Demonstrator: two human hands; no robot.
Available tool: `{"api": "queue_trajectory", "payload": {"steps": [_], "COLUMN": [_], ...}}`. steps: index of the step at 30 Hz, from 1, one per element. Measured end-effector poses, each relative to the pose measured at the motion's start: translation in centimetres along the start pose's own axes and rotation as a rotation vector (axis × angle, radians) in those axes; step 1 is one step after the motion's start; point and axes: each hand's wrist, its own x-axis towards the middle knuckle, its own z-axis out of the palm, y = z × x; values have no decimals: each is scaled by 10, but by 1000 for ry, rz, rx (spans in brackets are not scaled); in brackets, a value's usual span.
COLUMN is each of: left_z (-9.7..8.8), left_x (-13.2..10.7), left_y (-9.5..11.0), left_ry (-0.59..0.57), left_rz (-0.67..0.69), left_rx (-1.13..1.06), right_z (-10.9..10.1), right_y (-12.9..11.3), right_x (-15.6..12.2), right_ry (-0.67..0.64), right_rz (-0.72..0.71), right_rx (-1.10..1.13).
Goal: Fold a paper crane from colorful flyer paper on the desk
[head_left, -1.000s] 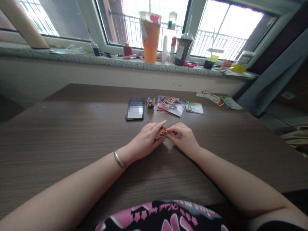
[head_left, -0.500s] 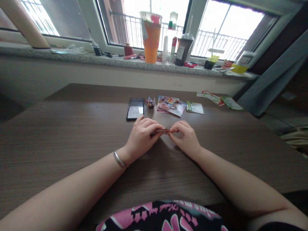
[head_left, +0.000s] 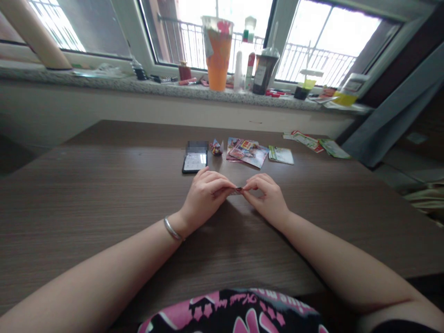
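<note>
Between my two hands is a small folded piece of printed paper [head_left: 236,191], mostly covered by the fingers. My left hand [head_left: 207,190] pinches its left end between thumb and fingers, a silver bangle on that wrist. From the other side, my right hand [head_left: 265,192] pinches the right end with thumb and forefinger. A phone [head_left: 194,158] with a lit screen lies just beyond my left hand. Beside it sits a small folded paper figure [head_left: 217,148]. Colourful printed sheets [head_left: 248,151] lie in a loose pile farther back.
Right of the pile rests a pale green-and-white packet [head_left: 280,155], with more green and red packets [head_left: 333,148] at the far right of the brown table [head_left: 104,203]. Cups, including a tall orange drink [head_left: 218,60], and bottles line the windowsill [head_left: 166,89].
The folded paper has tilted between my fingers and shows a paler face below. My fingertips have come slightly closer together. Everything else stays put.
</note>
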Motion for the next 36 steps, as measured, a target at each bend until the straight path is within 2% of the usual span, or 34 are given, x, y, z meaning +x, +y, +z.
{"api": "queue_trajectory", "payload": {"steps": [6,12,19,28,32,36], "left_z": [4,6,5,-3,-5,-5], "left_x": [-4,-5,-5,1,2,1], "left_y": [-3,-5,-4,7,11,10], "left_ry": [60,76,77,93,123,148], "left_rz": [-191,-222,-165,38,81,30], "left_rx": [-370,-515,-467,-147,-120,-209], "right_z": [3,3,0,-10,-16,-18], "right_y": [-1,-2,-2,-8,-11,-10], "right_x": [0,1,3,7,8,7], "right_ry": [-49,-13,63,95,94,87], "right_rz": [20,13,-33,-132,-159,-148], "right_rx": [133,251,195,-15,-95,-96]}}
